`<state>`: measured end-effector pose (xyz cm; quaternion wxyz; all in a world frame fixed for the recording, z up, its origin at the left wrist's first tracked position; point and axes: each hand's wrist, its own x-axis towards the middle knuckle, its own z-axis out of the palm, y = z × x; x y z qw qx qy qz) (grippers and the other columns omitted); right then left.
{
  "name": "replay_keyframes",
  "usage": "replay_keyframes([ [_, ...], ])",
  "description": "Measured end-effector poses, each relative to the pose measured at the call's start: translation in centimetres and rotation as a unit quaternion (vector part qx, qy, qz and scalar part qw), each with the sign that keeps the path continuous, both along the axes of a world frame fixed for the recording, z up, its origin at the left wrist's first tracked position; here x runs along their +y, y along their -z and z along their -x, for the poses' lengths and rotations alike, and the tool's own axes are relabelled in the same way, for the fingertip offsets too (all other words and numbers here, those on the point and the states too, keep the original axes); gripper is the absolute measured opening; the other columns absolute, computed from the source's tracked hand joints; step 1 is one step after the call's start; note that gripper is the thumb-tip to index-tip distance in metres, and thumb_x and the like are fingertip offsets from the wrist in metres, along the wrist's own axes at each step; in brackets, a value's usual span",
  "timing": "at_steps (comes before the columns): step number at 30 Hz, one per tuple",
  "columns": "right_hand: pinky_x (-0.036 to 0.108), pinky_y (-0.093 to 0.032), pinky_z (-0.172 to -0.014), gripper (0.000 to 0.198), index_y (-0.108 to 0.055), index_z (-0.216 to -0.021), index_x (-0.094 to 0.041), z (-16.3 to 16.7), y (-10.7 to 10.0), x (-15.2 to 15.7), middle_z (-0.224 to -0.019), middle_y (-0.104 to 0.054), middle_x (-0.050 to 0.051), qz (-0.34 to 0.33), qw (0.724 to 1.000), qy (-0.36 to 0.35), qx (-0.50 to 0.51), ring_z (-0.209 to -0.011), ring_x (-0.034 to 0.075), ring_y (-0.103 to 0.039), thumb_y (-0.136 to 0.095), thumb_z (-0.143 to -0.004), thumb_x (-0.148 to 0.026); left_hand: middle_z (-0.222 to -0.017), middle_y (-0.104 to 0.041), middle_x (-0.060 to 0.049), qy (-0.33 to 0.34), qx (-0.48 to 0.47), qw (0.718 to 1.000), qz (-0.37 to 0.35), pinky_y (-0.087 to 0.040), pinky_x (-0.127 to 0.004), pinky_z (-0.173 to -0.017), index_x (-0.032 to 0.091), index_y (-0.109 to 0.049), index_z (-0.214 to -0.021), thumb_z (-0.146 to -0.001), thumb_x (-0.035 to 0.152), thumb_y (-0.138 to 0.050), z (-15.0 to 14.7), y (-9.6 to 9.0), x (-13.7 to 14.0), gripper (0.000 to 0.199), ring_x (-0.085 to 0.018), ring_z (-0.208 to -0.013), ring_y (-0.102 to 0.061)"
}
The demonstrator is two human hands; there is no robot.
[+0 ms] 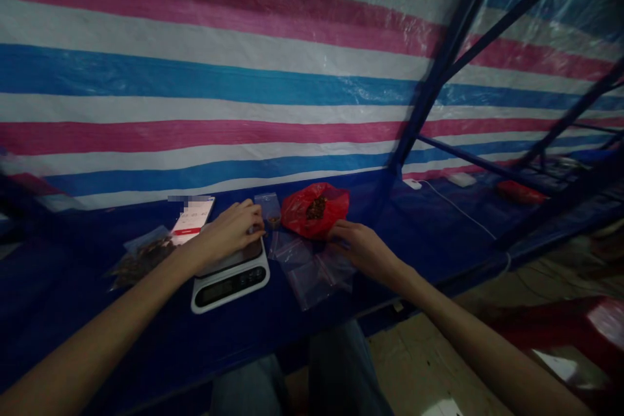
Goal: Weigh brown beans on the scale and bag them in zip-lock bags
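Observation:
My left hand (238,226) is over the white kitchen scale (253,274), its fingers curled together; whatever they hold is hidden. Just beyond its fingertips lies a small clear zip bag (267,205) with a little brown matter at the bottom. A red plastic bag (295,208) lies spread open with brown bits (316,208) inside. At its lower right edge is my right hand (361,244), fingers bent and closed, and I cannot make out what is between them. Several flat clear zip bags (307,279) overlap below that hand.
Left of the scale are a phone (195,216) with a lit screen and a clear bag of brown pieces (143,257). Blue metal posts (424,104) rise from the blue surface (160,325). Behind hangs a striped plastic sheet (209,84). A white cable (461,211) runs on the right.

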<state>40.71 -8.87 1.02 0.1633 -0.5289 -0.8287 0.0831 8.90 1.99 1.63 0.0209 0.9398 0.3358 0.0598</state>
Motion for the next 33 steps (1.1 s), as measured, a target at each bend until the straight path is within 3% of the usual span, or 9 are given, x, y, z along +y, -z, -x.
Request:
replay_keyframes([
  [5, 0.027, -0.044, -0.069, 0.02, -0.069, -0.103, -0.018, 2.6, 1.7, 1.0, -0.104, -0.072, 0.007, -0.002, 0.993, -0.019, -0.113, -0.088, 0.021, -0.069, -0.051, -0.097, -0.012, -0.102, -0.065, -0.008, -0.031, 0.074, 0.997, -0.009, -0.043, -0.036, -0.082, 0.02, -0.074, -0.088, -0.091, 0.036, -0.062, -1.9, -0.8, 0.0, 0.02, -0.026, -0.099, -0.055],
  [11, 0.031, -0.046, -0.082, 0.028, -0.066, -0.116, -0.014, 2.6, 2.5, 1.7, -0.113, -0.07, 0.012, -0.031, 0.99, -0.065, -0.124, -0.103, 0.024, -0.067, -0.048, -0.096, -0.005, -0.111, -0.065, -0.013, -0.074, 0.124, 0.989, -0.01, -0.048, -0.038, -0.088, 0.016, -0.071, -0.084, -0.085, 0.03, -0.068, -3.8, -0.9, -0.6, 0.015, -0.029, -0.109, -0.057],
  [14, 0.029, -0.046, -0.081, 0.023, -0.067, -0.111, -0.013, 2.7, 2.3, 1.7, -0.112, -0.07, 0.012, -0.031, 0.99, -0.085, -0.111, -0.099, 0.022, -0.067, -0.05, -0.096, -0.006, -0.117, -0.064, -0.015, -0.081, 0.125, 0.989, -0.018, -0.046, -0.039, -0.096, 0.015, -0.069, -0.091, -0.084, 0.02, -0.064, -4.3, -0.6, -1.3, 0.01, -0.029, -0.117, -0.056],
  [18, 0.025, -0.045, -0.072, 0.014, -0.068, -0.094, -0.015, 3.1, 1.2, 1.4, -0.099, -0.071, 0.007, -0.028, 0.994, -0.106, -0.031, -0.085, 0.017, -0.067, -0.055, -0.097, -0.013, -0.112, -0.066, -0.013, -0.092, 0.119, 0.988, -0.026, -0.047, -0.039, -0.095, 0.016, -0.069, -0.089, -0.085, 0.016, -0.06, -4.5, -1.4, -2.1, 0.01, -0.028, -0.114, -0.057],
  [22, 0.025, -0.044, -0.077, 0.008, -0.07, -0.091, -0.018, 4.1, -1.0, 1.9, -0.095, -0.072, 0.005, -0.087, 0.99, -0.088, 0.069, -0.087, 0.017, -0.065, -0.063, -0.093, -0.014, -0.102, -0.065, -0.01, -0.087, 0.073, 0.992, -0.052, -0.048, -0.038, -0.085, 0.018, -0.069, -0.082, -0.086, 0.023, -0.062, -4.3, -3.0, -1.4, 0.009, -0.027, -0.103, -0.058],
  [25, 0.028, -0.044, -0.08, 0.007, -0.072, -0.091, -0.018, 5.4, -2.8, 4.1, -0.093, -0.074, 0.006, -0.103, 0.987, -0.063, 0.102, -0.089, 0.019, -0.065, -0.068, -0.088, -0.014, -0.101, -0.064, -0.01, -0.076, 0.043, 0.993, -0.079, -0.047, -0.038, -0.087, 0.018, -0.069, -0.08, -0.085, 0.025, -0.065, -4.5, -2.9, 0.2, 0.009, -0.027, -0.104, -0.056],
  [28, 0.026, -0.044, -0.074, 0.011, -0.074, -0.09, -0.016, 6.7, -4.2, 7.2, -0.089, -0.075, 0.005, -0.065, 0.99, -0.056, 0.112, -0.081, 0.018, -0.065, -0.068, -0.083, -0.009, -0.102, -0.065, -0.011, -0.073, 0.027, 0.994, -0.078, -0.047, -0.038, -0.089, 0.016, -0.071, -0.086, -0.084, 0.024, -0.067, -4.7, -1.9, 1.5, 0.009, -0.027, -0.104, -0.057],
  [33, 0.025, -0.043, -0.072, 0.014, -0.074, -0.086, -0.015, 8.4, -4.8, 10.5, -0.086, -0.076, 0.006, -0.029, 0.994, -0.067, 0.081, -0.08, 0.017, -0.067, -0.064, -0.08, -0.007, -0.104, -0.066, -0.009, -0.064, 0.005, 0.996, -0.057, -0.046, -0.037, -0.088, 0.019, -0.074, -0.092, -0.087, 0.026, -0.066, -3.1, -2.3, 1.6, 0.012, -0.025, -0.103, -0.057],
])
